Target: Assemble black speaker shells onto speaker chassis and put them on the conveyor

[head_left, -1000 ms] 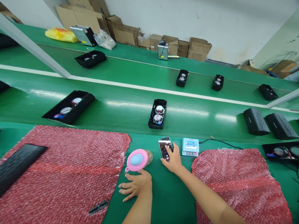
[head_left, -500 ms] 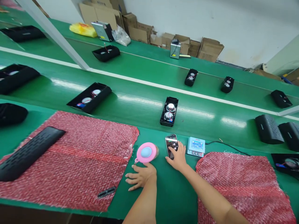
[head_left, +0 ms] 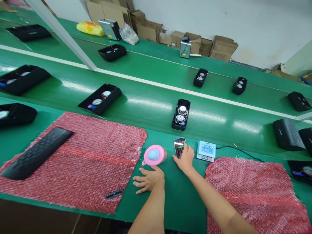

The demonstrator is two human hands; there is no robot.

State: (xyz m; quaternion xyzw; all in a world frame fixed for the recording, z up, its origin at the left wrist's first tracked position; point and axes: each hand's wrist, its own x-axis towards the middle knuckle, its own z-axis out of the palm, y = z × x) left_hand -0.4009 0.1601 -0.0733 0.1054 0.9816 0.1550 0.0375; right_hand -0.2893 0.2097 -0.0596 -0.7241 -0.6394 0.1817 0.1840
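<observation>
My left hand (head_left: 151, 179) rests on the green bench with its fingers spread, holding nothing. Just beyond its fingertips stands a cup with a pink lid (head_left: 154, 155), light blue in the centre and with a small loop at the side. A smartphone (head_left: 179, 150) lies on the bench, its screen lit. Over its lower right part is my right hand (head_left: 186, 159), one finger stretched onto the screen and the thumb apart at the lower edge. To the right of this hand sits a light blue meter (head_left: 206, 150) with a lit display and a black cable.
Red bubble-wrap mats (head_left: 92, 159) lie on both sides; the left one bears a black perforated panel (head_left: 36, 152) and a small black strip (head_left: 114, 194). Beyond, a green conveyor carries open black speaker housings (head_left: 181, 114). A white post (head_left: 63, 35) rises at the left. Cardboard boxes (head_left: 223, 48) line the wall.
My right hand's fingers have drawn closer together over the phone, and the screen content looks different. My left hand stays beside the cup. The whole view has shifted slightly.
</observation>
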